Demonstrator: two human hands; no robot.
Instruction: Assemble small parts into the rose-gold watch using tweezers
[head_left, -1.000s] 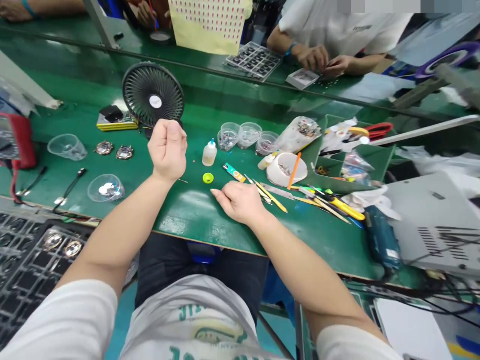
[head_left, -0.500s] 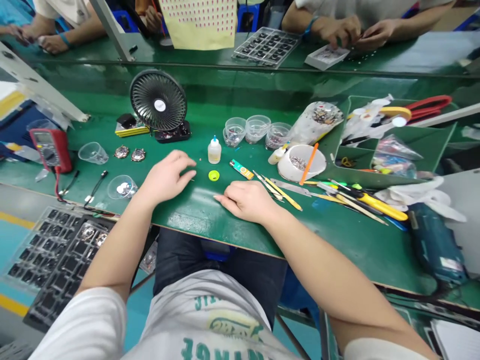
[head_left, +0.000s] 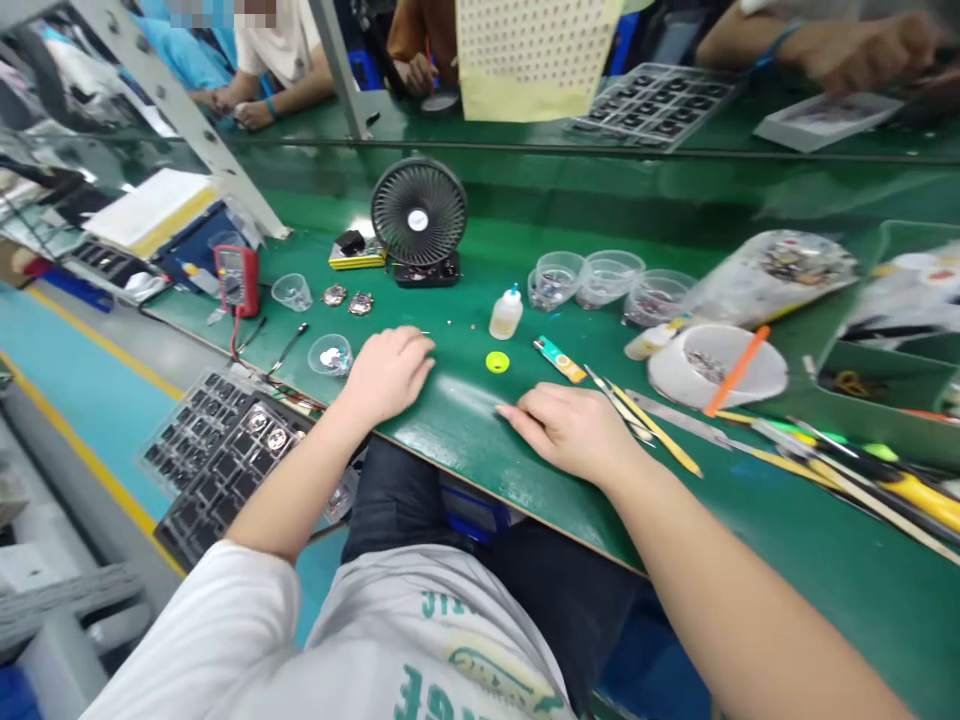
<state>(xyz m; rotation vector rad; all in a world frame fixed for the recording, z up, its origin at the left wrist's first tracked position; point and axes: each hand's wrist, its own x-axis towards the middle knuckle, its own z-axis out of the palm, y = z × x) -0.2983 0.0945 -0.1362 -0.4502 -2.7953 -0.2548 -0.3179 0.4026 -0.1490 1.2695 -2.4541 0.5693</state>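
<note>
My left hand (head_left: 386, 372) lies palm down on the green bench (head_left: 450, 420), fingers loosely bent and holding nothing I can see. It is just right of a clear cup of metal parts (head_left: 330, 355). My right hand (head_left: 570, 430) rests flat on the bench with the index finger stretched left, empty. Between and beyond the hands sit a yellow-green ring cap (head_left: 497, 362), a small white glue bottle (head_left: 506, 313) and an orange-green stick-shaped item (head_left: 561, 360). Tweezers and yellow sticks (head_left: 652, 425) lie right beside my right hand.
A black desk fan (head_left: 418, 213) stands behind. Clear cups (head_left: 611, 278), a white bowl with an orange stick (head_left: 716, 365), two watch bodies (head_left: 349, 298) and a red multimeter (head_left: 236, 277) are around. Black part trays (head_left: 217, 450) sit low left. Other people work across the bench.
My left hand dropped from a raised fist to the bench and now rests there with fingers bent. The right hand stayed put. The view swung left.
</note>
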